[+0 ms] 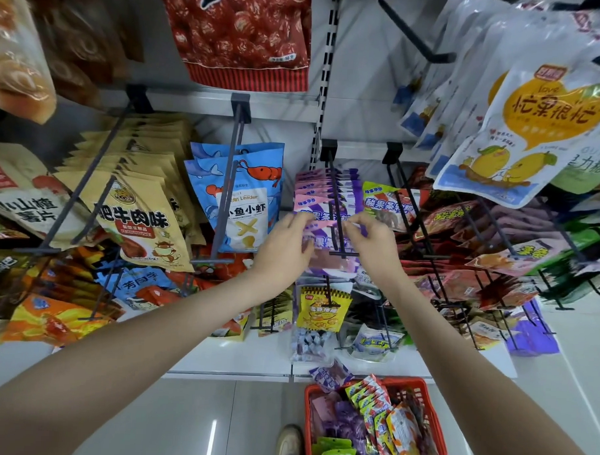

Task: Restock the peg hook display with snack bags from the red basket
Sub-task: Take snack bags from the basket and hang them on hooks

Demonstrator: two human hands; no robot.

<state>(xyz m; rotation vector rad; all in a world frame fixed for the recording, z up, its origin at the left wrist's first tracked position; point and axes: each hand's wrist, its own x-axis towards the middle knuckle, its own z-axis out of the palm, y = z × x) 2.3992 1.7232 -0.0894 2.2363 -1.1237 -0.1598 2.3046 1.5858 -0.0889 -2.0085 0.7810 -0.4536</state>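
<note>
Head view puts the pink-and-purple snack bag (326,225) at the middle of the display, across the front stretch of a dark peg hook (337,198), just ahead of the row of matching bags (322,184) already hanging there. Your left hand (284,250) and right hand (375,246) each have a pinching grip on an upper corner, fingertips closed on the header strip. That strip runs side to side, square to the hook, with the printed face toward you and the body dropping toward the floor; its lower part is blurred. This looks like the hanging step. Whether the hang hole is over the wire yet cannot be told. Next, keep the strip level and slide the bag back against the row. More stock waits in the red basket (428,415) on the floor below.
</note>
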